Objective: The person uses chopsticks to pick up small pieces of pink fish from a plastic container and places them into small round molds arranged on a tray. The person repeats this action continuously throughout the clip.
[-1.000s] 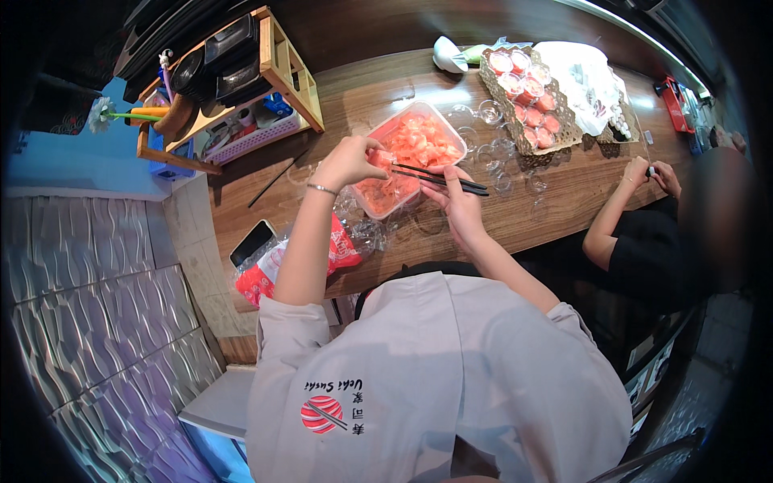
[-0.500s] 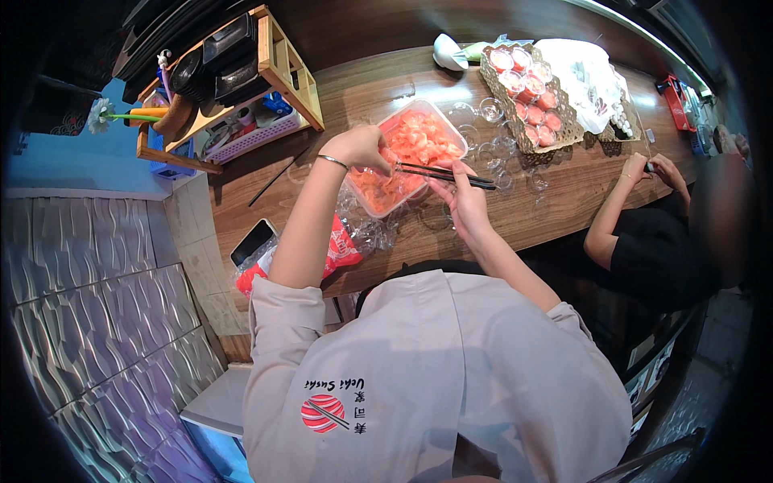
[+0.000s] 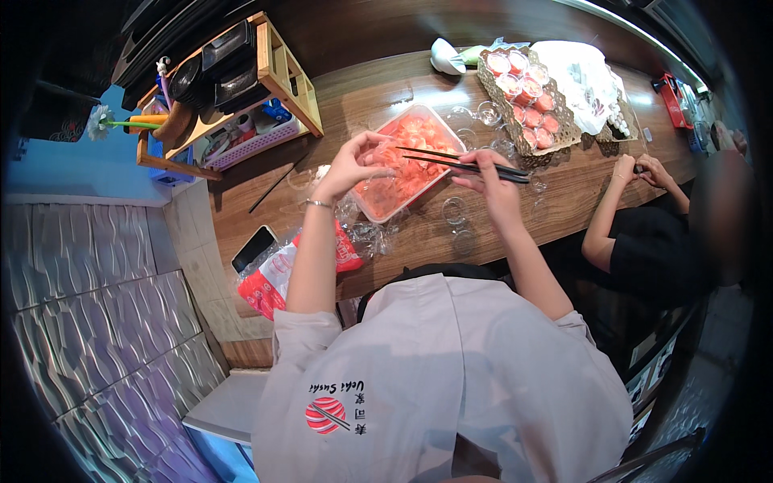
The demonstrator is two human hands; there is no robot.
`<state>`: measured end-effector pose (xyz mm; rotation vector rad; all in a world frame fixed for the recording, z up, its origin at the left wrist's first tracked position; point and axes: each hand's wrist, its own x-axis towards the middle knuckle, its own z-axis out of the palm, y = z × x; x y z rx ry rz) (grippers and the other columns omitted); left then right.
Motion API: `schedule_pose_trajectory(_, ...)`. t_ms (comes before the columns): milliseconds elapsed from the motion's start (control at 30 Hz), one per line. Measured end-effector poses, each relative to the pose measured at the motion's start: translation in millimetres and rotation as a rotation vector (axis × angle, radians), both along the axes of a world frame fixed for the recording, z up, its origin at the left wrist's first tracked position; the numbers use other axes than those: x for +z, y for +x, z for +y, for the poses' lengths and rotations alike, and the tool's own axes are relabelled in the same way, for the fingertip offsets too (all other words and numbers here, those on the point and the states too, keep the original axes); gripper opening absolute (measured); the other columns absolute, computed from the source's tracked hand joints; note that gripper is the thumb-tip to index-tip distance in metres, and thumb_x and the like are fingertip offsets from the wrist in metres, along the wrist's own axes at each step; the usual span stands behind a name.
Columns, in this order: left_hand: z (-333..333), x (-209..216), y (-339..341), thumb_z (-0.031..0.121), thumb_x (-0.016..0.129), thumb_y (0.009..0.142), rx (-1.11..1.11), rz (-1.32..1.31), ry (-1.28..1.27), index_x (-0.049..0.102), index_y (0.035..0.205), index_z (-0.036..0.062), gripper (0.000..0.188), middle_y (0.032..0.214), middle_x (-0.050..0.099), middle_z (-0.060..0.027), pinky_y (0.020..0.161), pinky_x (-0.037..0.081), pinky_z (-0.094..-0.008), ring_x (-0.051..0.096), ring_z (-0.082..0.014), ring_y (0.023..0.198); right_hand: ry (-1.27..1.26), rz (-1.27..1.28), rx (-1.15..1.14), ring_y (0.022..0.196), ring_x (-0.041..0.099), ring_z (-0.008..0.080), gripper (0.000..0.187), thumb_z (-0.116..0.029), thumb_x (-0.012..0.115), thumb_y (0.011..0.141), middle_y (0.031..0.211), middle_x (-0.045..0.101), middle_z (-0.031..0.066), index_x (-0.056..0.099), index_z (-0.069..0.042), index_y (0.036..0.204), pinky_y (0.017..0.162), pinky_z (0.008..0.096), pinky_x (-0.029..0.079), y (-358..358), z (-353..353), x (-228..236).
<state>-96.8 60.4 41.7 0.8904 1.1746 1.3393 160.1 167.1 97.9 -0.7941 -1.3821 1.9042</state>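
A clear-walled plastic tub (image 3: 420, 194) full of thin pinkish-orange slices (image 3: 417, 135), like pickled ginger, lies in front of me. My right hand (image 3: 493, 183) holds a pair of black chopsticks (image 3: 451, 162) at the tub's right side. Their tips are parted above the slices, with nothing plainly between them. Over the tub's left side, my left hand (image 3: 360, 165) curls thumb and fingers around what looks like a small clear plastic cup, hard to make out against the slices. Clear cups or lids (image 3: 456, 211) lie beside the tub.
Farther right stands a brown lattice-edged tray (image 3: 491, 88) of filled cups, beside a white plastic bag (image 3: 576, 80). A red-and-white package (image 3: 278, 278), a phone (image 3: 254, 248) and a single black stick (image 3: 276, 187) lie left. A wooden rack (image 3: 266, 56) stands behind them. Another person's hands (image 3: 644, 171) are at right.
My right hand has moved right, drawing the chopsticks back from my left hand, and their tips have spread apart. My left hand has shifted slightly left and turned, its fingers showing more.
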Motion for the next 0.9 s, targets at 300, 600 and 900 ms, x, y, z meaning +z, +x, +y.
schedule_pose_trajectory(300,-23.9,-4.9,60.3,-0.019,0.069,0.064,0.202,-0.390,0.191,0.043,0.113,0.0076,0.061,0.122,0.052,-0.0098,0.096,0.051,-0.0391,0.055,-0.0220,0.115,-0.073,0.150,0.067,0.085,0.068,0.0253,0.034,-0.029,0.047,0.100,0.093,0.062,0.0132,0.056,0.002,0.089,0.074,0.0346,0.060,17.7,-0.8,19.1)
schedule_pose_trajectory(600,-33.6,13.7,64.6,-0.018,0.072,0.061,0.233,-0.222,0.247,0.043,0.110,0.0078,0.062,0.122,0.051,-0.0095,0.095,0.051,-0.0341,0.054,-0.0198,0.114,-0.083,0.089,0.130,0.083,0.069,0.0269,0.034,-0.029,0.047,0.099,0.097,0.063,0.0183,0.055,0.001,0.087,0.071,0.0334,0.061,20.8,0.7,12.2)
schedule_pose_trajectory(900,-34.5,21.3,73.7,-0.016,0.074,0.064,0.125,-0.265,0.231,0.041,0.111,0.0059,0.062,0.126,0.048,-0.0115,0.097,0.050,-0.0344,0.052,-0.0208,0.118,-0.142,0.181,0.089,0.082,0.069,0.0267,0.035,-0.031,0.046,0.099,0.097,0.063,0.0176,0.053,0.000,0.086,0.068,0.0318,0.061,28.2,9.3,20.7)
